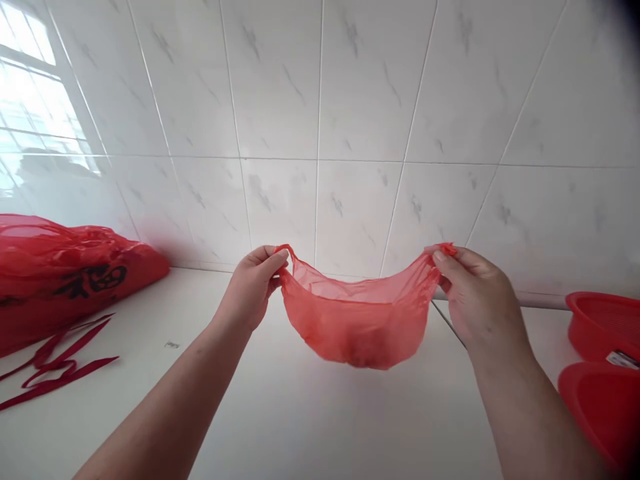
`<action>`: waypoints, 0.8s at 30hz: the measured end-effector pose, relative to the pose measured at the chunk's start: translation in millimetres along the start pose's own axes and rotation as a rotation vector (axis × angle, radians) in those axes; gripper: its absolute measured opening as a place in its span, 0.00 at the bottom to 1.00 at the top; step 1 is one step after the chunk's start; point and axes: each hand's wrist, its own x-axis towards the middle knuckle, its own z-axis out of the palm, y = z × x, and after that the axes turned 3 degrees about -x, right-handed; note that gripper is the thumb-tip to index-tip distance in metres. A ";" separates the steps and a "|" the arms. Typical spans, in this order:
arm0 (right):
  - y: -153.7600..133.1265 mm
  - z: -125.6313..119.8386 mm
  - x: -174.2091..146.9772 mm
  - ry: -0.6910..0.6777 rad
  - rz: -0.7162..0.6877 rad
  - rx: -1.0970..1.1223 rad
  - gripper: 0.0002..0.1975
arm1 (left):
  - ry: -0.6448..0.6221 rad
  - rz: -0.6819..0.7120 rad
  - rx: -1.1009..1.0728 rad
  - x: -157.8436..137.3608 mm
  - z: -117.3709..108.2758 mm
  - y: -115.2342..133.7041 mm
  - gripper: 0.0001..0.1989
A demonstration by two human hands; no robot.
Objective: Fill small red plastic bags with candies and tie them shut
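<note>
A thin, see-through red plastic bag (pixel 345 327) hangs stretched between my two hands above the white tabletop. My left hand (pixel 257 283) pinches one top corner between thumb and fingers. At the opposite corner my right hand (pixel 473 290) grips the bunched plastic in the same way. The bag's mouth sags in the middle. Something dark rests at the bottom, but the plastic blurs it and I cannot tell what it is.
A large red plastic bag with black lettering (pixel 85 280) lies at the left by the wall. Dark red ribbons (pixel 70 373) trail in front of it. Two red plastic containers, a rear one (pixel 590 333) and a front one (pixel 600 407), stand at the right edge. White tiles (pixel 360 200) rise behind the table.
</note>
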 end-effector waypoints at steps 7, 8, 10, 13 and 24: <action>17.5 20.2 -6.5 -0.189 0.248 0.169 0.14 | 0.045 -0.183 0.080 -0.8 -16.8 -33.2 0.14; 16.0 22.2 -9.0 -0.200 0.251 0.222 0.15 | 0.057 -0.162 0.069 -1.8 -15.7 -31.7 0.14; 11.0 26.7 -13.6 -0.239 0.260 0.294 0.16 | 0.067 -0.087 0.009 -3.6 -9.2 -23.5 0.14; 4.3 34.6 -18.3 -0.291 0.253 0.341 0.18 | 0.070 0.067 -0.050 -4.7 6.4 -7.2 0.12; 52.4 55.1 -32.5 -0.400 0.294 0.297 0.24 | -0.197 -0.028 0.272 -4.0 34.1 -22.8 0.07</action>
